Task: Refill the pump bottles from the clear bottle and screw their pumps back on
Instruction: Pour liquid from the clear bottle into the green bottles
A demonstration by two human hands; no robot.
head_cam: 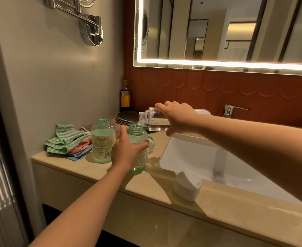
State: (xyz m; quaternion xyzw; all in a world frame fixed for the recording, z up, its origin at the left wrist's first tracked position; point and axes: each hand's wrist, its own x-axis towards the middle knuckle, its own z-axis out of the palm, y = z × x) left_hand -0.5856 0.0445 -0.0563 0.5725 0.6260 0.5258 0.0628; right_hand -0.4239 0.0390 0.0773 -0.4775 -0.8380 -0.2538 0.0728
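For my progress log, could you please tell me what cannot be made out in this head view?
- Head view: liquid level in the held pump bottle, covered by the left hand.
- Head view: what remains in the clear bottle, partly behind the right hand.
- Head view: label print on the other pump bottle, too small.

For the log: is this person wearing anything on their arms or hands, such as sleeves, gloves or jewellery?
Nothing worn shows. The left hand and right hand are bare, with no gloves, and no ring, watch or bracelet is visible. Both forearms are uncovered as far as the frame edge, and no sleeve enters the view.
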